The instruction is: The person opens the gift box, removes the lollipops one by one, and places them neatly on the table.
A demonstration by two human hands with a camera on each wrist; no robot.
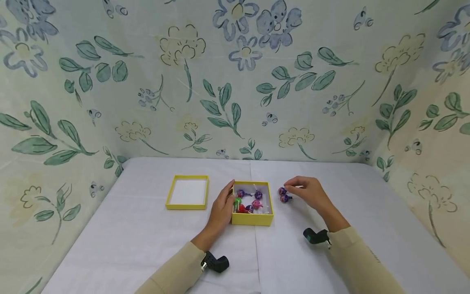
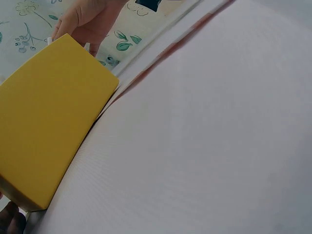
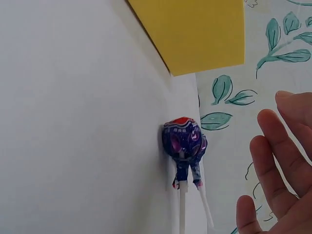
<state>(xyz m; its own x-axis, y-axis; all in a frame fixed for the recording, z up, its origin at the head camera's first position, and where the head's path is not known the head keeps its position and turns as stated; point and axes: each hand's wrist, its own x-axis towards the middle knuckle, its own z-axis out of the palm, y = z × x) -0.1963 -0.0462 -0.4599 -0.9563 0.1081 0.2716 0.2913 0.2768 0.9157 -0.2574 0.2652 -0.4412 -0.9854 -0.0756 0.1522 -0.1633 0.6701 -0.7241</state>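
Note:
A yellow box (image 1: 252, 219) stands on the table with several wrapped lollipops (image 1: 257, 204) inside. My left hand (image 1: 219, 206) holds its left side, fingers along the wall toward the far corner. In the left wrist view the box's front (image 2: 53, 117) hides most of that hand; only dark fingertips (image 2: 12, 217) show. Right of the box lie two purple-wrapped lollipops (image 1: 284, 195), sticks visible in the right wrist view (image 3: 183, 141). My right hand (image 1: 306, 190) is just over them. In its wrist view, the loosely bent fingers (image 3: 275, 161) are apart from the lollipops and grip nothing.
A yellow-rimmed lid (image 1: 187, 208), white inside, lies left of the box. White cloth (image 1: 128, 245) covers the table. Floral fabric (image 1: 227, 81) hangs behind and on both sides. A black wrist camera (image 1: 216, 262) sits at each sleeve cuff.

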